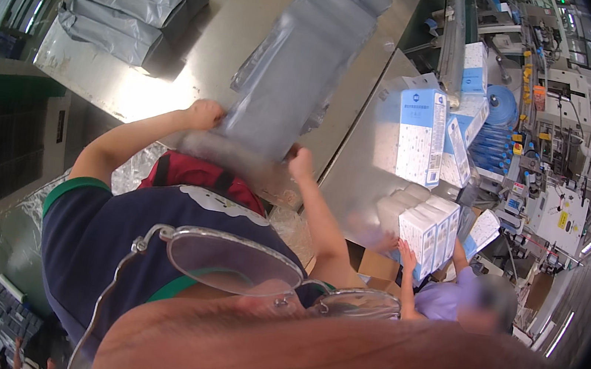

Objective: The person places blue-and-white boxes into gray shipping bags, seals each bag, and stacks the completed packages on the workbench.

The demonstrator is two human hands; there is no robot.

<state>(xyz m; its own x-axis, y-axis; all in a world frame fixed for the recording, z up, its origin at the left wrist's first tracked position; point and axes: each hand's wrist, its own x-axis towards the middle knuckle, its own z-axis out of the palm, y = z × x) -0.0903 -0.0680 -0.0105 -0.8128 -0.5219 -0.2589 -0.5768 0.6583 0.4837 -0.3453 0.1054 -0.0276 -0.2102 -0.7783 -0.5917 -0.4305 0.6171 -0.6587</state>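
A long stack of flat grey plastic bags (pixel 299 73) lies on the metal table in front of me. At its near end my left hand (pixel 206 114) is closed, pinching the left side of a grey bag. My right hand (pixel 301 163) grips the same bag's right corner, fingers curled. Between the two hands the near edge of the bag is smeared by motion. To the left, several filled grey packages (pixel 136 7) lie side by side on the table.
On the right, a co-worker (pixel 445 297) handles a group of white-and-blue cartons (pixel 427 235). Taller white-and-blue cartons (pixel 421 137) stand beyond them. Machinery (pixel 557 211) fills the far right. A seam (pixel 355 129) divides the metal tabletops. A grey-and-green crate (pixel 6 139) is at left.
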